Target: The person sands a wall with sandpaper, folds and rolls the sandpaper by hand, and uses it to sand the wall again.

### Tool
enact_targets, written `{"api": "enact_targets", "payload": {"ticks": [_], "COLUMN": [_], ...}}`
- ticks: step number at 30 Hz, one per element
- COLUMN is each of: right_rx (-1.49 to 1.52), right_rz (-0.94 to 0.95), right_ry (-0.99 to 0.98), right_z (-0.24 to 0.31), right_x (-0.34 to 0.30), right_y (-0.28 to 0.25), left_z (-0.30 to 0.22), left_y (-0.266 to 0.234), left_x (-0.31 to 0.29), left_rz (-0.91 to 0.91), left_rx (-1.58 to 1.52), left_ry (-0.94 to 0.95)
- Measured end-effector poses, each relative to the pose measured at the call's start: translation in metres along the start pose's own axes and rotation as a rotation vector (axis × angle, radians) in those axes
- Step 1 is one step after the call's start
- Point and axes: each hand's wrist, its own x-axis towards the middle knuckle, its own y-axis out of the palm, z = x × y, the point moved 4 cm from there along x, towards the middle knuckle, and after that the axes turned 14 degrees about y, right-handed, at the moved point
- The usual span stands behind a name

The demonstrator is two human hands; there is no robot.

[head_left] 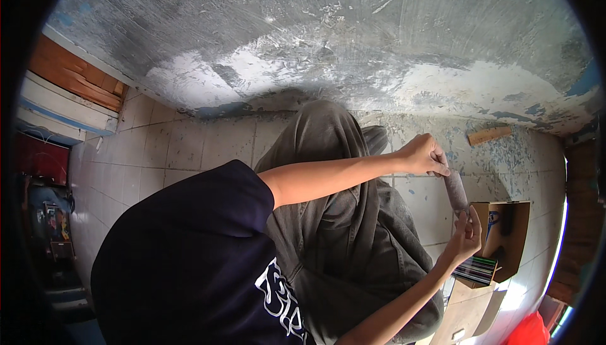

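Observation:
A narrow grey-brown strip of what looks like sandpaper (456, 191) is stretched between my two hands, off to the right of my knees. My left hand (424, 155) pinches its upper end, fingers closed. At its lower end, my right hand (466, 236) grips it between thumb and fingers. Behind my right hand stands an open cardboard box (519, 234) with a blue-handled item (492, 220) inside; what else it holds is hard to make out. A short wooden piece (489, 135) lies on the tiles near the wall, beyond my left hand.
Ahead rises a grey wall (353, 10) with white patches and peeling blue paint. Paint flakes are scattered over the tiled floor (423, 219) at its foot. A dark striped stack (476, 270) sits by the box, a red bag-like thing (529, 330) at lower right. Wooden furniture (76, 73) stands left.

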Motion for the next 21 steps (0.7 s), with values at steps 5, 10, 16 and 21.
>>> {"api": "enact_targets", "payload": {"ticks": [5, 10, 16, 21], "right_rx": [0.065, 0.067, 0.068, 0.091], "right_rz": [0.022, 0.025, 0.038, 0.046], "right_ry": [0.026, -0.005, 0.023, 0.042], "right_z": [-0.002, 0.001, -0.008, -0.005], "right_x": [0.0, 0.0, 0.003, 0.002], "right_y": [0.0, 0.0, 0.002, 0.005], "left_z": [0.004, 0.009, 0.009, 0.003], "left_y": [0.003, 0.008, 0.016, 0.015], "left_x": [0.001, 0.001, -0.002, 0.0], "left_rz": [0.074, 0.139, 0.123, 0.142], "left_rx": [-0.009, -0.084, -0.163, 0.223], "left_ry": [0.038, -0.026, -0.156, 0.154]}}
